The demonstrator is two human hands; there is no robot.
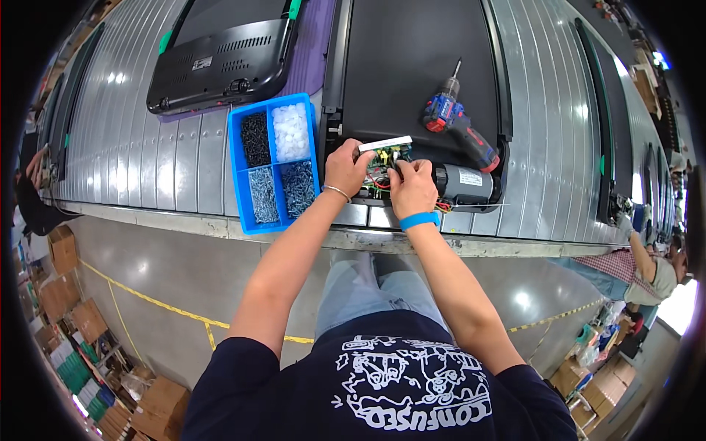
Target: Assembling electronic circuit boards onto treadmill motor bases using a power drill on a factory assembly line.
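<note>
Green circuit board (386,156) at frame centre, likely light and fragile, is pinched at its edges by left hand (346,169) and right hand (413,188) fingers.

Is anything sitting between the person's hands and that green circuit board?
Nothing visible. The left hand and right hand are already on the circuit board, fingers among its wires. The drill lies off to the right, the blue screw tray to the left.
</note>
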